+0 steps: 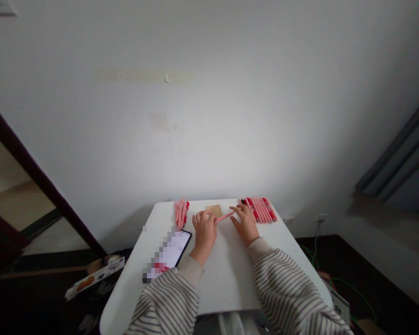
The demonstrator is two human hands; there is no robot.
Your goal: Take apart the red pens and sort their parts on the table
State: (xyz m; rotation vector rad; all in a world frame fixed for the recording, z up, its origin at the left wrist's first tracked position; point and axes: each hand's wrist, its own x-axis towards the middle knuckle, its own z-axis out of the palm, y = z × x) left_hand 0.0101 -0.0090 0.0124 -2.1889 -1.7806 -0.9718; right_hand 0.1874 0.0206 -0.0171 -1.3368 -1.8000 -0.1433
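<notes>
A slim pink pen (225, 217) spans the gap between my two hands, tilted slightly up to the right. My left hand (205, 231) grips its left end, with the fingers curled over. At the other end, my right hand (246, 224) has the pen's tip between thumb and forefinger. Just behind the pen lies a small tan piece of paper (214, 210), partly covered by my left hand. Several pink and red pens (180, 213) lie in a bunch at the back left. A wider row of similar pens (261, 210) lies beyond my right hand.
A smartphone (172, 253), partly pixelated, lies on the white table (223, 284) left of my left forearm. The table's back edge stands by a pale wall (223, 116). Green cables (356, 291) and a box-like device (339, 302) are at the lower right.
</notes>
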